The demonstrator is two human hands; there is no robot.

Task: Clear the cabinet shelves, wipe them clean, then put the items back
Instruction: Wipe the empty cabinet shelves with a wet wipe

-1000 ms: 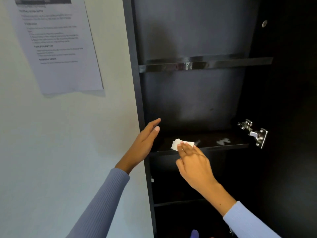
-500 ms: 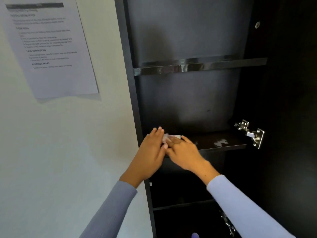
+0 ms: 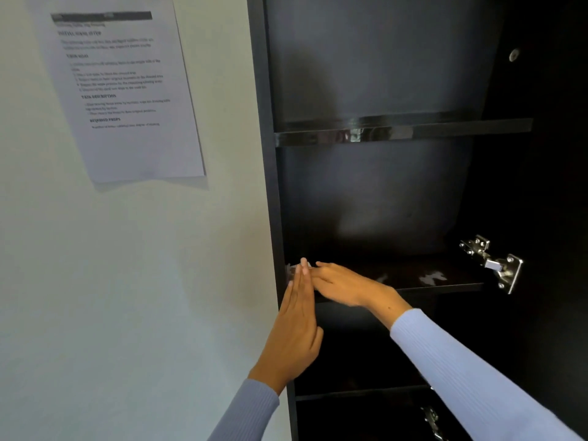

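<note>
A person's right hand (image 3: 342,283) has swept a white wipe (image 3: 291,270) from mid-shelf to the left end of the cabinet's middle shelf (image 3: 445,286), where the left hand (image 3: 296,332), fingers straight and together, now meets it at the cabinet's left wall. The right fingers, flat, appear to press the mostly hidden wipe. Pale smears remain toward the hinge (image 3: 491,264), suggesting wiping is unfinished.

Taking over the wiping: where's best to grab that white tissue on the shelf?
Pinch the tissue's exposed left end, coming from the front over the shelf edge. It lies flat in the left corner, mostly hidden under the right hand, with the left hand beside.
</note>
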